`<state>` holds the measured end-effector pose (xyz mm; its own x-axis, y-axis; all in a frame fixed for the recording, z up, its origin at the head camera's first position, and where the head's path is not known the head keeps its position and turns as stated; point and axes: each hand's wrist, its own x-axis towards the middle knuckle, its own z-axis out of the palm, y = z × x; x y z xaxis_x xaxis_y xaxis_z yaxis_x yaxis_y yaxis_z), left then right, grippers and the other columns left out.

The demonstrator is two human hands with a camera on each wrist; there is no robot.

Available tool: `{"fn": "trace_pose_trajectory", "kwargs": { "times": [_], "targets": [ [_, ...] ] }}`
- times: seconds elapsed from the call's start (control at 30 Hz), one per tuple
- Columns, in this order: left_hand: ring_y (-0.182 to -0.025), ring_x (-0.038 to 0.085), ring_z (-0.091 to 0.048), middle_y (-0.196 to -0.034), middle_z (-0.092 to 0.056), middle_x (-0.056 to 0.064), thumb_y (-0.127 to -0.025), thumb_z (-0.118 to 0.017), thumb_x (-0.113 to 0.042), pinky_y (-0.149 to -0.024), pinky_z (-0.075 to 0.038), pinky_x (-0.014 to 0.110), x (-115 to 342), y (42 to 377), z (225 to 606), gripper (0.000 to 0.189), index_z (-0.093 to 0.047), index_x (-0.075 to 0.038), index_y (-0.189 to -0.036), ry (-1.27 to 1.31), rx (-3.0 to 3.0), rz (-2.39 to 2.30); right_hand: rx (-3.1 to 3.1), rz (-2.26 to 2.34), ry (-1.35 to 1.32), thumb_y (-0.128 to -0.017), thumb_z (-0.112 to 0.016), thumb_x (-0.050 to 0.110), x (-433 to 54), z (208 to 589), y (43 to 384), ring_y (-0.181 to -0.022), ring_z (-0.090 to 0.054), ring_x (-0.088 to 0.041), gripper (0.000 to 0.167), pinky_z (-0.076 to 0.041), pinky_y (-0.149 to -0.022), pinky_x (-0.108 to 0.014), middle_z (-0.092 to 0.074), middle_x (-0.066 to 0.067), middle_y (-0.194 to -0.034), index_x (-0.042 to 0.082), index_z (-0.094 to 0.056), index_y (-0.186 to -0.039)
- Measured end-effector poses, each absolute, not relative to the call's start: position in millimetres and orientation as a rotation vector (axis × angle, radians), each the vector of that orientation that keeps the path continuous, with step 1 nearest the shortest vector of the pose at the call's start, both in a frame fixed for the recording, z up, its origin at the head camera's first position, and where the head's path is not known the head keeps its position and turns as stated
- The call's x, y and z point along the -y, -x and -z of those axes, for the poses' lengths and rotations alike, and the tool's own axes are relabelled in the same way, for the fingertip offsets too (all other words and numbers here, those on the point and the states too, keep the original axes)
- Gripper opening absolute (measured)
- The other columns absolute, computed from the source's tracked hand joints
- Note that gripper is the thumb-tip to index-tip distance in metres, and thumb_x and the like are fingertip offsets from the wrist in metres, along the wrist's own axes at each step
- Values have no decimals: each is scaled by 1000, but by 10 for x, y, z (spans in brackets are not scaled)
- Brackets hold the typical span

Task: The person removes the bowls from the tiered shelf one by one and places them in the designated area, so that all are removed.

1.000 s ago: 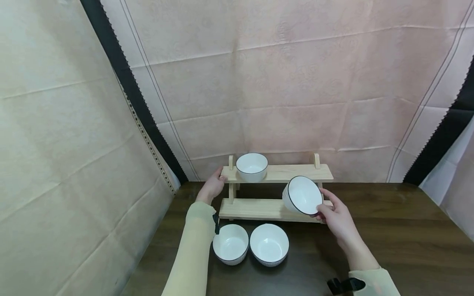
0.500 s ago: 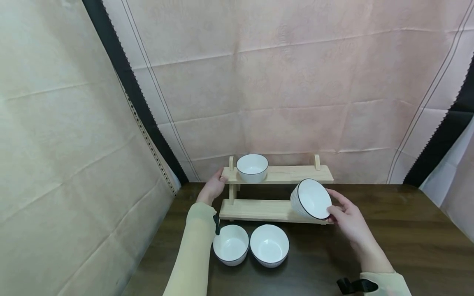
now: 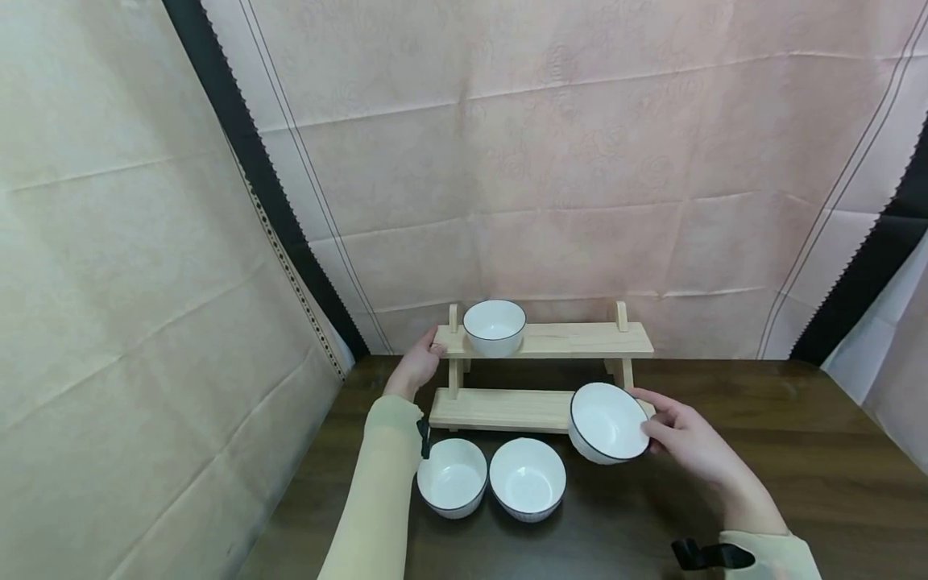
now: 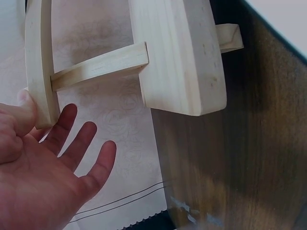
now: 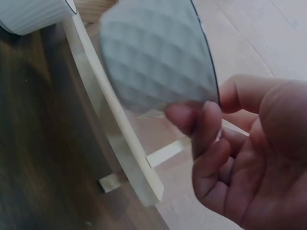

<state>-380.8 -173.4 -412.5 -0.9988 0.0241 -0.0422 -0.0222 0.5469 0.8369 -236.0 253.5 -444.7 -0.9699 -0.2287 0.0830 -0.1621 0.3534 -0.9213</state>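
A white dark-rimmed bowl (image 3: 607, 422) with a quilted outer wall (image 5: 153, 55) is pinched at its right side by my right hand (image 3: 685, 435), slightly tilted, in front of the lower board's right end. My left hand (image 3: 416, 366) grips the left end of the two-tier wooden shelf's upper board (image 3: 573, 341); in the left wrist view the thumb and index finger pinch that board end while the other fingers of the left hand (image 4: 53, 167) spread loosely. Another white bowl (image 3: 495, 330) sits on the upper board, toward the left.
Two more white bowls, a left one (image 3: 452, 475) and a right one (image 3: 528, 477), stand side by side on the dark wooden table (image 3: 783, 435) before the shelf. The lower board (image 3: 507, 409) shows left of the held bowl. Pale cloth (image 3: 580, 161) hangs behind.
The right hand has carried its bowl rightward, then down and forward off the lower board's area, tipping it more level. The left hand and the other bowls have stayed put.
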Motion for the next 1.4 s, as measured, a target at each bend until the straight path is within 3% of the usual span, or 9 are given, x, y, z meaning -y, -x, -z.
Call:
{"fn": "trace_pose_trajectory", "kwargs": {
  "times": [0.17,0.4,0.77,1.1,1.23,1.4],
  "targets": [
    [-153,33,-12,-167,-18,10,-109,-41,-28,-121,-13,56,1740,3797,4124,59,-16,-19,-163,-11,-2715,-1473,-2516,1608,413,-99,-58,7,-2583,4483,2356,-75,-60,-32,50,-55,-68,-36,-58,-13,-81,4,-46,-148],
    [-153,33,-12,-167,-18,10,-109,-41,-28,-121,-13,57,1753,3797,4133,59,-16,-19,-163,-23,-2716,-1479,-2516,1494,490,-99,-57,6,-2645,4507,2337,-75,-60,-24,49,-54,-67,-36,-60,-12,-82,8,-50,-147],
    [-153,32,-11,-167,-17,9,-110,-40,-31,-121,-13,56,1759,3797,4132,60,-15,-22,-163,-35,-2721,-1475,-2470,1376,527,-101,-56,10,-2711,4529,2327,-75,-55,-25,45,-47,-70,-33,-53,-8,-79,12,-52,-147],
    [-153,32,-12,-167,-17,9,-110,-40,-30,-121,-15,55,1762,3794,4128,60,-15,-20,-163,-54,-2724,-1474,-2510,1227,582,-101,-57,11,-2596,4556,2308,-71,-53,-21,44,-43,-63,-28,-52,-4,-77,14,-55,-144],
    [-153,32,-12,-167,-18,10,-110,-40,-30,-121,-14,55,1763,3794,4130,59,-15,-21,-163,-56,-2728,-1468,-2526,1171,595,-101,-56,11,-2563,4565,2314,-75,-53,-20,42,-42,-66,-29,-52,-3,-80,17,-57,-143],
    [-153,32,-12,-167,-18,10,-110,-40,-30,-121,-15,55,1769,3793,4134,59,-15,-20,-163,-67,-2735,-1456,-2542,1119,612,-101,-57,10,-2529,4582,2316,-85,-54,-19,41,-44,-71,-30,-60,-4,-99,20,-59,-141]
  ]
}}
